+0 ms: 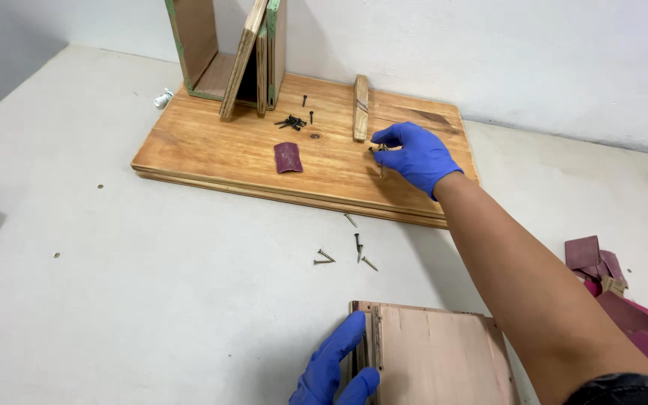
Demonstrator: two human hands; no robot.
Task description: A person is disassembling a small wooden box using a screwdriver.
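Note:
My right hand [414,155], in a blue glove, reaches out over a varnished wooden board [219,146] and pinches a screw [381,166] at its fingertips. My left hand [333,369], also in a blue glove, grips the left edge of a plywood panel [433,356] lying at the bottom of the view. A small wooden strip [360,107] lies on the board just beyond my right hand. A pile of black screws [292,121] and a curled piece of maroon sandpaper [288,157] rest on the board to the left.
Several loose screws [354,247] lie on the pale floor between the board and the panel. Plywood pieces with green edges [226,52] stand at the board's far end. Maroon sandpaper scraps [613,289] lie at the right.

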